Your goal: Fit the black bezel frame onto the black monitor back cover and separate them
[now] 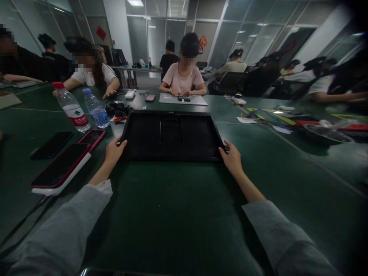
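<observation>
A wide black shallow tray [143, 140] with a raised rim lies on the green table in front of me. Two thin bright lines and a dark raised shape [171, 130] show inside it; I cannot tell what they belong to. My left hand [114, 150] grips the tray's left edge, thumb over the rim. At the opposite edge, my right hand [230, 156] holds the rim in the same way, near the front corner. The undersides of the fingers are partly hidden.
Left of the tray are two water bottles [75, 115] [97, 111], a dark phone [52, 145], red-cased phones [61, 165] and orange-handled tools [119, 119]. Cables [267, 115] and a dark bowl [326, 134] lie to the right. A person [184, 76] works across the green table [172, 214].
</observation>
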Motion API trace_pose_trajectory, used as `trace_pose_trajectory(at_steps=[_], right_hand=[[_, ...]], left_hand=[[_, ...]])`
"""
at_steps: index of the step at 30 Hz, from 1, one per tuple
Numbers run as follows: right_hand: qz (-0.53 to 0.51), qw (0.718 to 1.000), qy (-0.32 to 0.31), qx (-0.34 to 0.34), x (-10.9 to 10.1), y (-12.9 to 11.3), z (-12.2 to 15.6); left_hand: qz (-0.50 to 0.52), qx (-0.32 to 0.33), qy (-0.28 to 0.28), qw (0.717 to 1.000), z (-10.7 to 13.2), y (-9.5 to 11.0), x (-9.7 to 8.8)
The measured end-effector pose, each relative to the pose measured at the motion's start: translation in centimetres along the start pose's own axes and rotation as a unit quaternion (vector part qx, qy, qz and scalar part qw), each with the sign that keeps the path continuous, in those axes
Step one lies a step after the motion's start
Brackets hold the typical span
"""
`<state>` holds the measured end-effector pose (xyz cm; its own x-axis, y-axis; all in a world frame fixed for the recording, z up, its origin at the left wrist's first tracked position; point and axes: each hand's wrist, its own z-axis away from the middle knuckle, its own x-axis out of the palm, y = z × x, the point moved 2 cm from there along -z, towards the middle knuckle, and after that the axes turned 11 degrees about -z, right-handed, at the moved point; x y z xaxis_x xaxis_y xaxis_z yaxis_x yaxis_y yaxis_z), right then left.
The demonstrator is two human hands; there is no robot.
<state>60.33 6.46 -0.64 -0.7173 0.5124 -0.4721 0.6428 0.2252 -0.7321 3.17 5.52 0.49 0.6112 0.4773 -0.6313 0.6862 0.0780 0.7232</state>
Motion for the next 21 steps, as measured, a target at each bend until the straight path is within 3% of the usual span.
trace_pose_trajectory(at_steps=[12, 21], right_hand=[[-0.019, 0.999, -0.015, 0.039, 0.18, 0.92, -0.17], [-0.018, 0.999, -0.031, 0.015, 0.17, 0.67, -0.11]], left_hand=[[-0.034, 0.013, -0.013, 0.999, 0.14, -0.06, -0.02], [-0.044, -0.006, -0.011, 0.999, 0.37, 0.57, -0.22]])
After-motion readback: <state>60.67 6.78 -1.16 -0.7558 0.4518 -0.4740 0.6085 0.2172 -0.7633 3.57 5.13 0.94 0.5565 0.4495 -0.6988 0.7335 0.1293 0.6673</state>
